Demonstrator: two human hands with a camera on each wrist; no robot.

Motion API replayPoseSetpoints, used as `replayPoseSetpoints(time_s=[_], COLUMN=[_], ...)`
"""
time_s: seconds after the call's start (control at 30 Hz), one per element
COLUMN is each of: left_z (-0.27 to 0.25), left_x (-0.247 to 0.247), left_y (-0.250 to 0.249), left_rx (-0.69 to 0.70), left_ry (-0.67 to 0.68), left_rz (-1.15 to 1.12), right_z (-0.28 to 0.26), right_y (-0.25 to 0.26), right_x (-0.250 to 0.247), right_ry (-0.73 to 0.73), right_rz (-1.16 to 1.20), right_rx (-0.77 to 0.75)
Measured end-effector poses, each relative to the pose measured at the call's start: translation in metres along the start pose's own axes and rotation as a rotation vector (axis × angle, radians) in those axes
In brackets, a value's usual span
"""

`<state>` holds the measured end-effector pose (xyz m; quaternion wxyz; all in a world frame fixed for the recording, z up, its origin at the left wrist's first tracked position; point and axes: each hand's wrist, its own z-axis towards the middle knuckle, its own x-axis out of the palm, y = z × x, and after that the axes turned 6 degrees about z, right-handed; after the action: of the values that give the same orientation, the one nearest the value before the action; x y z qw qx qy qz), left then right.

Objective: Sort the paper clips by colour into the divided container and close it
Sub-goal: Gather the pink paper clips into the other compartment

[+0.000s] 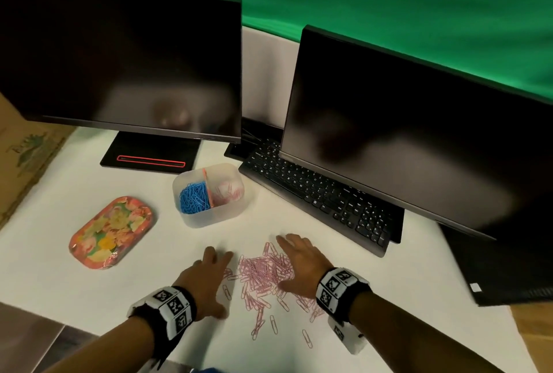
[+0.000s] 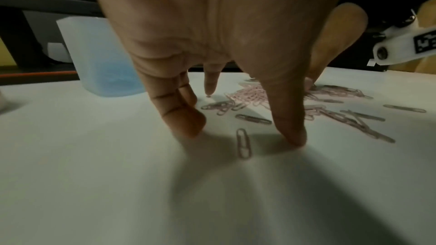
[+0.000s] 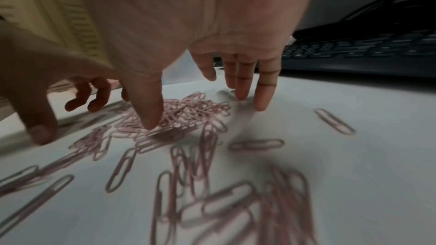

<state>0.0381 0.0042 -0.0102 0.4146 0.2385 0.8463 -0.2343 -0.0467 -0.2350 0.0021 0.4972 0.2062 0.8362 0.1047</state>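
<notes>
A translucent divided container (image 1: pixel 215 217) stands open, with blue clips (image 1: pixel 193 196) in its left compartment and a few pink clips (image 1: pixel 229 191) in its right one. Its flowered lid (image 1: pixel 110 232) lies to the left on the table. A heap of pink paper clips (image 1: pixel 263 273) lies between my hands, with strays toward the front edge. My left hand (image 1: pixel 215 276) is open at the heap's left side, fingertips (image 2: pixel 188 124) and thumb down on the table beside a lone clip (image 2: pixel 244 145). My right hand (image 1: pixel 287 265) is open at the right side, its thumb (image 3: pixel 151 115) touching the heap (image 3: pixel 188 115).
Two dark monitors (image 1: pixel 125 67) (image 1: pixel 419 139) stand behind, with a black keyboard (image 1: pixel 323 196) under the right one, close to my right hand. A cardboard box (image 1: pixel 27 157) is at the far left. The white table (image 1: pixel 89 291) ends near my forearms.
</notes>
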Motion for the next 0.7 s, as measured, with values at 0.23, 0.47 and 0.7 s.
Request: replayPoseSetpoints(time_s=[0.23,0.47,0.7], left_z=[0.022,0.041,0.045], left_x=[-0.004,-0.012,-0.013], left_y=[-0.037,-0.058,-0.055], left_rx=[0.051,0.151,0.183], left_ry=[-0.080,-0.118,-0.127], left_rz=[-0.114,0.031,0.140], right_z=[0.009,0.002,-0.006], right_y=[0.013,0.000,-0.007], right_x=[0.010,0.013,0.010], right_ry=[-0.032,-0.051,-0.164], right_rz=[0.076,0.067,0.214], right_rx=[0.042,0.101,0.166])
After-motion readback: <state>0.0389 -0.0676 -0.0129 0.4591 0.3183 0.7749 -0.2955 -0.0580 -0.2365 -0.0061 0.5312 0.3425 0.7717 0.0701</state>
